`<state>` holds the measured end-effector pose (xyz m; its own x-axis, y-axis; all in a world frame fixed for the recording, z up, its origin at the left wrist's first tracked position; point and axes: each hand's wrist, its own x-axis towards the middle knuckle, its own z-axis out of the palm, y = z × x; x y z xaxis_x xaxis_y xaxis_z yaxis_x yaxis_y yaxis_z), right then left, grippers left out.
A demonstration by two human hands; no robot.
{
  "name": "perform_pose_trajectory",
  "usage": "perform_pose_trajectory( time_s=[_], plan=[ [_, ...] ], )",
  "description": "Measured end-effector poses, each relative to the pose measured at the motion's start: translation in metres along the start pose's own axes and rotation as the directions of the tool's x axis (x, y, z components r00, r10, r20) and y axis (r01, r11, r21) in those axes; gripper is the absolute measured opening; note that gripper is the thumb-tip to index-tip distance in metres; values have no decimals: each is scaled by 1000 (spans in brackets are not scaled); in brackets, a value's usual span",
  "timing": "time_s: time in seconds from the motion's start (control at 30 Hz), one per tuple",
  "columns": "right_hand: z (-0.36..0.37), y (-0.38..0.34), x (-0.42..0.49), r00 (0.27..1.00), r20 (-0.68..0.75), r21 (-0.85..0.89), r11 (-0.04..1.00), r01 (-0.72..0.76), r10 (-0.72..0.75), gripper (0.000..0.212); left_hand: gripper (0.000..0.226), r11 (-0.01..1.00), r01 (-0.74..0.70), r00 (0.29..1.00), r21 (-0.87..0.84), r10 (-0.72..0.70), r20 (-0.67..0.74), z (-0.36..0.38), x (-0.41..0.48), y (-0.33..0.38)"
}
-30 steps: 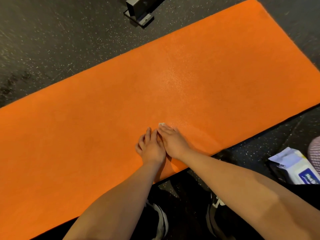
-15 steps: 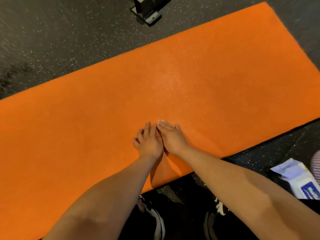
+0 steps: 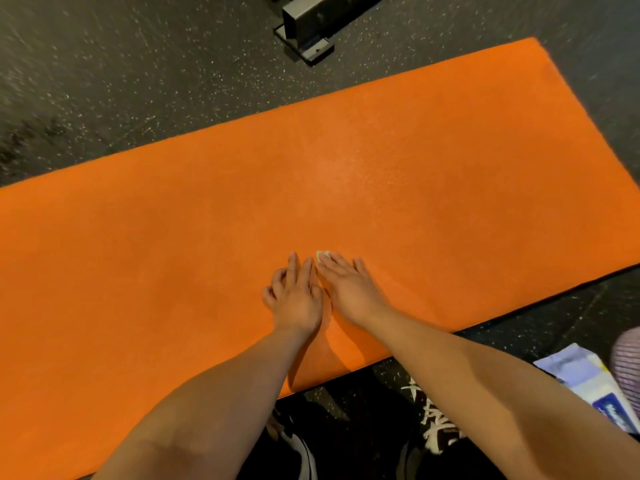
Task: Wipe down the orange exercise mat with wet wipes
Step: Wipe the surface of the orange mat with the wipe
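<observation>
Speckled black floor, orange mat, left hand flat, right hand flat on wipe

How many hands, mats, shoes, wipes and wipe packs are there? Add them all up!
Hands: 2, left hand and right hand
Mats: 1, orange exercise mat
Shoes: 2, left shoe and right shoe
Wipes: 1, wet wipe
Packs: 1, wet wipes pack
Total: 7

I'm in a gym: black speckled rubber floor lies under my orange mat, and a steel equipment foot stands just beyond it.
</observation>
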<state>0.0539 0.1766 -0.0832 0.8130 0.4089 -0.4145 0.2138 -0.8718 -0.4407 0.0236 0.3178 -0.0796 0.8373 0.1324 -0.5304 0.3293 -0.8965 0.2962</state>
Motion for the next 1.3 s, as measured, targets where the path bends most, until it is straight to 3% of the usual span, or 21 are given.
perform_pose_trajectory(
  time_s=[0.13,0.2,0.27,0.37,0.43,0.5,0.63,0.7,0.9,1.13,1.2,1.3],
  plan=[
    [-13,35,-3,951,-179,18,967,-253,252,77,54,1000,-8,1000,31,8,-6,0,1,-1],
    [-14,28,-2,924,-181,51,942,-332,336,74,54,999,-6,1000,41,6,1,0,1,0],
    [-8,7,2,943,-141,90,953,-290,300,67,54,999,-6,1000,39,5,9,0,1,2],
    [3,-18,-1,996,-27,104,991,-86,89,58,54,1000,-11,1000,14,11,11,0,1,2],
    [2,-11,-3,1000,-7,58,998,-28,29,58,54,1000,-17,1000,10,17,4,0,0,0],
    [-2,5,-4,995,-66,15,997,-73,74,62,54,1000,-21,1000,14,21,11,-1,1,-2],
    [-10,19,-6,932,-177,37,948,-315,316,64,54,999,-15,1000,29,15,12,-2,1,0],
    [-7,7,-4,932,-167,37,946,-321,323,63,54,1000,-13,1000,24,13,9,-2,0,0],
    [2,-6,-6,1000,-29,24,1000,1,-1,57,54,1000,-23,1000,-19,23,12,-2,0,-2],
    [-8,10,0,910,-215,133,934,-331,353,61,55,1000,-22,1000,13,22,1,-3,-1,0],
    [-4,-5,3,939,-177,181,948,-262,294,60,54,1000,-11,1000,3,11,-2,-3,-1,1],
    [4,-16,1,997,-63,154,987,-37,48,56,53,1000,-3,1000,-26,2,-12,-3,0,3]
  ],
)
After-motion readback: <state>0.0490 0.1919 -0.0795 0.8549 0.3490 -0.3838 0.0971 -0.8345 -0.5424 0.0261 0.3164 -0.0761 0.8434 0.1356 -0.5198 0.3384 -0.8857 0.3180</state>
